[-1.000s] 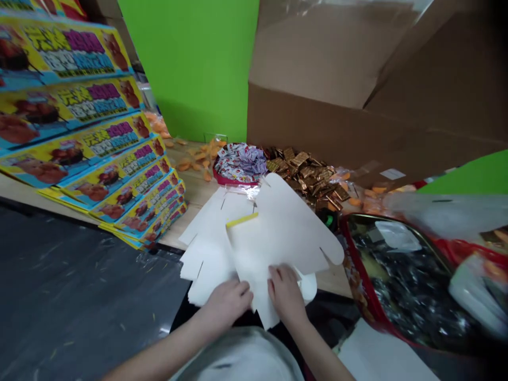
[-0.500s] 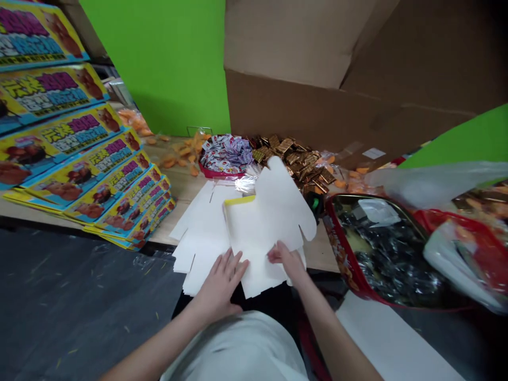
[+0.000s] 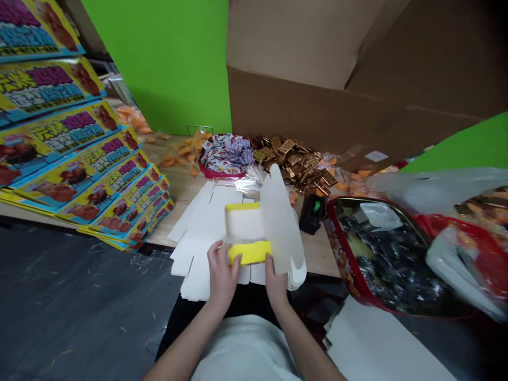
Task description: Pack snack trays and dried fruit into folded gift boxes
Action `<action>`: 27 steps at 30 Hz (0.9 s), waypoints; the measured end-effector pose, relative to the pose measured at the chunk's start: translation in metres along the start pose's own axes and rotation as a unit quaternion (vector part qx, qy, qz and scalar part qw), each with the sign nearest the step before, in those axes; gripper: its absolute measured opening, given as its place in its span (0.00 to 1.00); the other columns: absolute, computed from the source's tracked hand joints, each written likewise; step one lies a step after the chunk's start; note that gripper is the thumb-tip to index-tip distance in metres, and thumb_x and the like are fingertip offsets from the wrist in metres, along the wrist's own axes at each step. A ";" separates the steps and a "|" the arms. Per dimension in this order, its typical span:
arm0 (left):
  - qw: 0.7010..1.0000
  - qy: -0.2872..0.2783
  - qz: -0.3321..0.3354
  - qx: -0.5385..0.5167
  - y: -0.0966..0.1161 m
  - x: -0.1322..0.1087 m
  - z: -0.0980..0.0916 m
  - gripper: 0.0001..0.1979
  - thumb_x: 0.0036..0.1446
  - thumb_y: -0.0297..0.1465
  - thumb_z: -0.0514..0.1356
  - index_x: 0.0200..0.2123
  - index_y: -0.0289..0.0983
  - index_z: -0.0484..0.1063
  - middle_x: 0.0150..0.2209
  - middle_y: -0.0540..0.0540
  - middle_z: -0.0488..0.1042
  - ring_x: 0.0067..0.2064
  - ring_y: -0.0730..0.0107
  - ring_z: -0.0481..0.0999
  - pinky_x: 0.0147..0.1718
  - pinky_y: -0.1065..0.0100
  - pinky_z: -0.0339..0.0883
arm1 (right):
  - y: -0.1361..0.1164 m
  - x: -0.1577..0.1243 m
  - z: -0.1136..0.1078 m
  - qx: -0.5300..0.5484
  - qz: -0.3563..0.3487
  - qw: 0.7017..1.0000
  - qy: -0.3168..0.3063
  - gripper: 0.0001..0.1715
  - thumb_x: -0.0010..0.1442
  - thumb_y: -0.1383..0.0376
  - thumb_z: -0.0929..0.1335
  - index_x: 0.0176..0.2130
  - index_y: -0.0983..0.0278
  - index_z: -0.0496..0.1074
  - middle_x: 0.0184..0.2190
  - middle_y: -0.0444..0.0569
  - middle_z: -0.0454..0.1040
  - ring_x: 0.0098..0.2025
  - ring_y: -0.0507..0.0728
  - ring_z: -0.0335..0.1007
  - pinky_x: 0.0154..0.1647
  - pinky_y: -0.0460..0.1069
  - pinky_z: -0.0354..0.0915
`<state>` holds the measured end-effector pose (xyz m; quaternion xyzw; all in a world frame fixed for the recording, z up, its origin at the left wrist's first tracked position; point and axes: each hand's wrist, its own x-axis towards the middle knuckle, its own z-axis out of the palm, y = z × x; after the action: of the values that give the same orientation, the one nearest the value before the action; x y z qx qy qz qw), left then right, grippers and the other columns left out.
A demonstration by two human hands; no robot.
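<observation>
A partly folded cardboard box [image 3: 243, 225] lies in front of me, white inside, with yellow showing on its near and far walls. Its large white lid flap [image 3: 280, 225] stands up on the right. My left hand [image 3: 223, 270] is closed on the near left corner, thumb against the yellow near wall. At the near right corner, my right hand [image 3: 275, 278] grips the same wall with its thumb up, its other fingers partly hidden. Beneath the box is a stack of flat white cardboard blanks [image 3: 194, 259], spread out to the left.
Stacked yellow printed boxes [image 3: 91, 169] rise at left. Behind lie a red tray of sachets [image 3: 226, 153] and gold-wrapped packets [image 3: 293, 159]. A black tape dispenser [image 3: 312, 213] and a red-rimmed tin [image 3: 381, 254] of dark wrapped pieces stand at right. A brown carton [image 3: 297, 106] backs the table.
The near wall has been folded up and shows yellow. Both hands have come to its two corners and gripped it. The lid flap stands more upright, uncovering the tape dispenser.
</observation>
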<state>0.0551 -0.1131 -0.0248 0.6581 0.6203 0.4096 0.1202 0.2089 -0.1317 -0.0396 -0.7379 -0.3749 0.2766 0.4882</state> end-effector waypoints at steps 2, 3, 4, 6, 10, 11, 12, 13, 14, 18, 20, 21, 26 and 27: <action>0.988 -0.037 0.126 0.079 -0.005 -0.002 -0.003 0.09 0.61 0.34 0.57 0.43 0.38 0.71 0.52 0.39 0.67 0.56 0.53 0.65 0.55 0.48 0.59 | -0.004 0.000 0.002 -0.035 -0.021 0.999 0.013 0.32 0.61 0.47 0.61 0.50 0.70 0.69 0.49 0.60 0.73 0.54 0.62 0.67 0.55 0.55 0.62; 0.975 -0.063 0.183 0.109 -0.008 -0.001 -0.007 0.09 0.61 0.35 0.58 0.42 0.40 0.72 0.50 0.42 0.70 0.57 0.54 0.65 0.58 0.46 0.54 | -0.009 0.001 -0.007 -0.078 -0.033 0.996 -0.019 0.29 0.61 0.48 0.61 0.47 0.68 0.71 0.45 0.59 0.75 0.51 0.62 0.69 0.51 0.55 0.64; 0.961 -0.090 0.228 0.130 -0.011 0.000 -0.011 0.09 0.60 0.35 0.58 0.43 0.41 0.72 0.48 0.44 0.72 0.56 0.55 0.66 0.60 0.46 0.49 | -0.016 0.002 -0.020 -0.136 -0.038 0.987 -0.076 0.25 0.62 0.49 0.61 0.42 0.67 0.73 0.39 0.56 0.77 0.46 0.62 0.71 0.46 0.54 0.65; 0.934 -0.153 0.280 0.159 -0.011 0.007 -0.018 0.09 0.61 0.34 0.58 0.44 0.41 0.72 0.41 0.47 0.75 0.52 0.61 0.70 0.63 0.48 0.43 | -0.035 0.000 -0.050 -0.260 -0.048 0.936 -0.230 0.21 0.63 0.53 0.62 0.30 0.64 0.73 0.28 0.51 0.76 0.34 0.58 0.72 0.37 0.50 0.64; 0.875 -0.348 0.254 0.222 0.003 0.031 -0.021 0.09 0.63 0.29 0.54 0.35 0.35 0.74 0.32 0.46 0.75 0.39 0.65 0.75 0.63 0.53 0.43 | -0.077 -0.014 -0.056 -0.399 -0.233 0.814 -0.350 0.12 0.63 0.69 0.61 0.32 0.64 0.72 0.31 0.51 0.75 0.36 0.57 0.71 0.39 0.49 0.62; 0.862 -0.384 0.236 0.231 0.007 0.037 -0.020 0.10 0.62 0.28 0.53 0.34 0.34 0.74 0.31 0.45 0.75 0.38 0.64 0.76 0.63 0.54 0.45 | -0.085 -0.015 -0.043 -0.442 -0.269 0.788 -0.335 0.12 0.63 0.72 0.61 0.36 0.66 0.72 0.35 0.55 0.75 0.40 0.59 0.70 0.42 0.51 0.63; 0.854 -0.408 0.222 0.235 0.011 0.043 -0.019 0.11 0.62 0.29 0.53 0.33 0.34 0.75 0.31 0.44 0.76 0.37 0.64 0.76 0.62 0.54 0.47 | -0.090 -0.014 -0.027 -0.488 -0.280 0.761 -0.322 0.12 0.62 0.74 0.60 0.39 0.68 0.72 0.37 0.58 0.75 0.43 0.61 0.70 0.44 0.53 0.63; 0.848 -0.424 0.216 0.234 0.013 0.049 -0.017 0.10 0.62 0.30 0.54 0.33 0.34 0.75 0.31 0.43 0.76 0.37 0.63 0.77 0.61 0.54 0.49 | -0.093 -0.009 -0.011 -0.529 -0.273 0.737 -0.320 0.13 0.61 0.75 0.60 0.40 0.71 0.72 0.38 0.61 0.75 0.44 0.63 0.70 0.45 0.55 0.63; 0.843 -0.434 0.216 0.232 0.015 0.054 -0.016 0.10 0.61 0.31 0.56 0.32 0.34 0.76 0.32 0.43 0.77 0.36 0.62 0.77 0.60 0.53 0.51 | -0.095 -0.003 0.002 -0.557 -0.261 0.717 -0.328 0.12 0.60 0.75 0.61 0.40 0.72 0.73 0.37 0.63 0.75 0.43 0.63 0.71 0.44 0.55 0.64; 0.826 -0.468 0.215 0.230 0.021 0.068 -0.017 0.09 0.57 0.32 0.59 0.30 0.34 0.77 0.30 0.41 0.78 0.37 0.56 0.78 0.52 0.52 0.60 | -0.094 0.023 0.017 -0.560 -0.285 0.681 -0.376 0.10 0.57 0.76 0.64 0.35 0.69 0.75 0.34 0.57 0.77 0.39 0.60 0.74 0.41 0.52 0.65; 0.822 -0.477 0.213 0.228 0.025 0.067 -0.020 0.11 0.60 0.32 0.56 0.30 0.34 0.77 0.30 0.40 0.78 0.37 0.56 0.79 0.46 0.55 0.64 | -0.092 0.029 0.009 -0.556 -0.305 0.668 -0.389 0.11 0.58 0.76 0.64 0.34 0.68 0.75 0.34 0.55 0.78 0.38 0.60 0.75 0.40 0.52 0.65; 0.823 -0.476 0.211 0.228 0.028 0.064 -0.021 0.14 0.62 0.32 0.54 0.31 0.34 0.76 0.30 0.40 0.78 0.36 0.56 0.79 0.44 0.56 0.65 | -0.091 0.029 0.005 -0.554 -0.316 0.662 -0.393 0.11 0.59 0.75 0.63 0.34 0.67 0.76 0.33 0.54 0.78 0.37 0.60 0.75 0.40 0.53 0.66; 0.847 -0.464 0.137 0.219 0.037 0.036 -0.018 0.19 0.65 0.29 0.46 0.33 0.34 0.75 0.32 0.39 0.77 0.37 0.55 0.78 0.41 0.56 0.65 | -0.085 0.025 0.005 -0.558 -0.337 0.636 -0.414 0.09 0.56 0.75 0.66 0.27 0.68 0.75 0.27 0.54 0.77 0.33 0.60 0.75 0.38 0.53 0.67; 0.850 -0.464 0.122 0.218 0.036 0.031 -0.017 0.19 0.65 0.29 0.45 0.34 0.33 0.75 0.33 0.39 0.77 0.37 0.55 0.78 0.40 0.57 0.66 | -0.083 0.023 0.001 -0.551 -0.342 0.641 -0.410 0.08 0.57 0.75 0.66 0.28 0.68 0.75 0.28 0.54 0.77 0.34 0.60 0.75 0.39 0.53 0.68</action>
<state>0.0658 -0.0975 0.0221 0.8514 0.4801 -0.0780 0.1965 0.1972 -0.0920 0.0364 -0.5007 -0.8453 0.1064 -0.1532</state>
